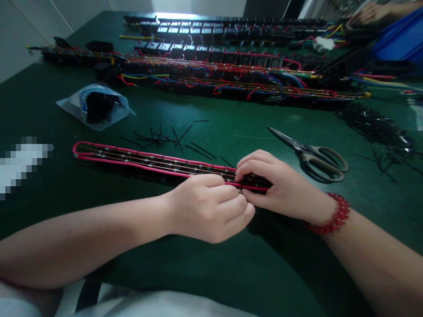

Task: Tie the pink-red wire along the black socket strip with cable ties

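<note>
A long black strip with a red wire looped round it [139, 159] lies across the green table [231, 268] in front of me. My left hand [211, 207] is closed in a fist at the strip's right part, fingers pinched against it. My right hand [277, 185], with a red bead bracelet [333, 215] at the wrist, is curled over the strip's right end, fingertips pressing on the wires. The two hands touch each other. What the fingers pinch is hidden.
Grey-handled scissors [313, 156] lie open just right of my hands. Several short black cable ties [165, 137] are scattered behind the strip, beside a plastic bag [95, 105]. Wired strips [231, 75] are stacked at the back. Another person's hand [366, 13] shows at the top right.
</note>
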`<state>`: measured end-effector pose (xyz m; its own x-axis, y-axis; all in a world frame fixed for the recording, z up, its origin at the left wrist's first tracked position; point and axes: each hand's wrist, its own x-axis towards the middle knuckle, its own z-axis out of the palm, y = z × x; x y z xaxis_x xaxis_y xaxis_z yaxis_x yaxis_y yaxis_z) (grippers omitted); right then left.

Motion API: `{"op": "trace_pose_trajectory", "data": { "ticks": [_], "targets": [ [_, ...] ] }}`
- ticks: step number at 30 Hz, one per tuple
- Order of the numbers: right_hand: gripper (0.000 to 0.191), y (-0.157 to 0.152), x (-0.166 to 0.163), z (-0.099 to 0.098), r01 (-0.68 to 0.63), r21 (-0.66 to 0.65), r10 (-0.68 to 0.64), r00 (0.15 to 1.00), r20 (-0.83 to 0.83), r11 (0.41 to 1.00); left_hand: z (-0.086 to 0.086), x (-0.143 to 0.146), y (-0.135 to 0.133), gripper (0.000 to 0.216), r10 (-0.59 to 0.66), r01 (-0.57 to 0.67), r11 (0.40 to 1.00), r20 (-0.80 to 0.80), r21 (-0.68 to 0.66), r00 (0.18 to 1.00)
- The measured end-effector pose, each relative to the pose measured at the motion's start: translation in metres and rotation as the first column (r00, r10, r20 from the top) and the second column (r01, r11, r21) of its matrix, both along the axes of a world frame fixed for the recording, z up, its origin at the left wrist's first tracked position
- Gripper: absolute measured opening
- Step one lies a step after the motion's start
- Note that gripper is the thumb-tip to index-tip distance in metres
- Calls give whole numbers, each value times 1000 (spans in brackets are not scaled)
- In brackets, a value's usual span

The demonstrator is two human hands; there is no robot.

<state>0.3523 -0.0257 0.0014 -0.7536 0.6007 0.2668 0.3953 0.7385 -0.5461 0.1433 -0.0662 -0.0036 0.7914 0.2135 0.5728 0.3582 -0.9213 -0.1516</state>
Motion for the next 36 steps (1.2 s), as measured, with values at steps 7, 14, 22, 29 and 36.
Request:
{"op": "trace_pose_trajectory", "data": {
  "ticks": [7,14,22,29,36],
  "targets": [
    [15,-2,0,-2,64,-23,-63,998,27,998,-1,-2,-1,18,-95,95,995,-8,2,995],
    [14,-2,0,-3,98,-36,-97,995,39,995,1,-1,2,23,-111,117,988,-62,105,992],
    [15,-3,-2,0,50,-82,-46,998,42,995,-7,5,4,13,-6,6,998,1,63,1000],
    [19,-4,-1,0,65,-129,-62,998,30,989,-12,1,11,16,93,-94,995,-25,-39,995],
    [11,-4,0,-2,49,-108,-48,999,8,993,-16,-2,15,10,102,-104,991,-19,-86,995]
  ]
}}
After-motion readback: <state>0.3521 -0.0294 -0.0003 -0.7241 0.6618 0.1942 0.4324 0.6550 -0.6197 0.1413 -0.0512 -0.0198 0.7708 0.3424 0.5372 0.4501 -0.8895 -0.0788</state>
